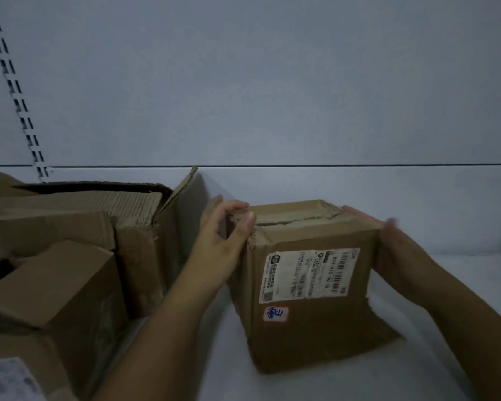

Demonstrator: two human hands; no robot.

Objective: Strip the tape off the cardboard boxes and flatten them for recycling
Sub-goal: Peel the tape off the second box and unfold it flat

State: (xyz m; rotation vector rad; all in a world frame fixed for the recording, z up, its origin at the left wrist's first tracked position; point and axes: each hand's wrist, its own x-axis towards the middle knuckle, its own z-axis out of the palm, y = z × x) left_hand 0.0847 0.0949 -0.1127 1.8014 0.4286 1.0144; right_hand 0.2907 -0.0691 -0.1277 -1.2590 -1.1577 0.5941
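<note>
1. Box (310, 285): brown cardboard, standing on the white surface (460, 285) right of centre; top edges torn and ragged, top partly open; a bottom flap splays out toward the viewer
2. Label (308, 274): white shipping label on the box's near face, print turned sideways
3. Sticker (276, 313): small, white, blue handwriting, below the label
4. Left hand (224, 227): at the box's upper left corner, fingers curled, thumb and fingertips pinching the torn edge there
5. Right hand (388, 241): open, palm flat against the box's right side, fingers extended along the upper edge; blurred
6. Pile (70, 256): several more cardboard boxes at left, some open, packed close together, apart from the box
7. Wall (272, 82): plain, pale, behind; slotted rail (15, 91) at left
</note>
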